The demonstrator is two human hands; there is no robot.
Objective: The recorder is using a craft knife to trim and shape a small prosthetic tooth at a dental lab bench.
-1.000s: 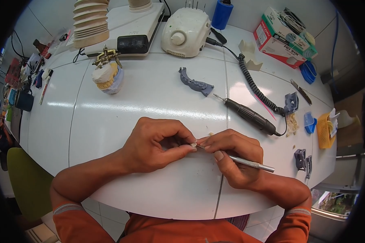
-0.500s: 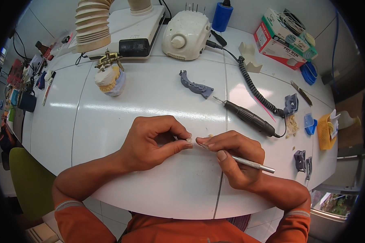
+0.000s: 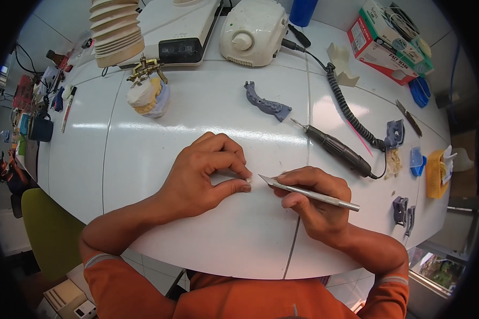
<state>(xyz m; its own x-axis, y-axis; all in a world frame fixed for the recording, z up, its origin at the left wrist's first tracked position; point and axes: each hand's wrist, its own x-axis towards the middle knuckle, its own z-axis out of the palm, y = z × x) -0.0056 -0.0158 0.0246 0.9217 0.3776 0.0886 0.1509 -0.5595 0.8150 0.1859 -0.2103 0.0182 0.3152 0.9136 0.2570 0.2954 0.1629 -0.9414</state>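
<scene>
My left hand (image 3: 202, 175) pinches a small pale piece (image 3: 248, 179) between thumb and fingers, low over the white table. In my right hand (image 3: 319, 204) is a silver craft knife (image 3: 324, 198), its pointed blade angled left, a short gap from the piece. Beyond my hands lie a grey curved dental piece (image 3: 266, 101) and a black rotary handpiece (image 3: 338, 151) with a coiled cord. A dental cast in a brass articulator (image 3: 148, 98) stands back left.
Around the back are a white control unit (image 3: 253, 34), mask boxes (image 3: 388, 42) and a hose (image 3: 114, 32). Right: yellow basket (image 3: 435, 175), grey pieces (image 3: 400, 212). Left: cluttered tools and another person (image 3: 13, 183) near a green chair (image 3: 48, 234).
My left fingers have shifted upward with the piece. The knife has drawn apart from it and turned, its blade now showing clearly. The view has shifted slightly.
</scene>
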